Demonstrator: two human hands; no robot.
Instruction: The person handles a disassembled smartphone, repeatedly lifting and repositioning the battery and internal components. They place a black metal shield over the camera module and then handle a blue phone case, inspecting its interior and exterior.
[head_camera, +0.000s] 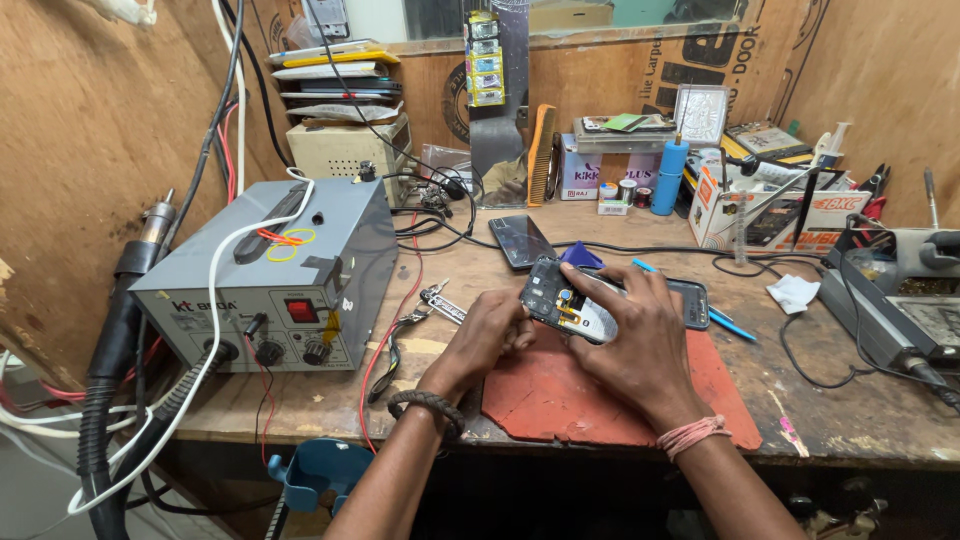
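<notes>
Your opened phone (570, 305) lies lengthwise across mid-frame, tilted; left hand (490, 335) pinches its left end, right hand (635, 330) fingers wrap over it.

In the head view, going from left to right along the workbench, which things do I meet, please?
Hot-air nozzle holder → grey rework station → left hand → opened phone → right hand → crumpled white tissue → grey device at the right edge.

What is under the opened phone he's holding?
Under the opened grey phone lies a worn red work mat on the wooden bench. Both hands cover part of the mat beneath.
</notes>
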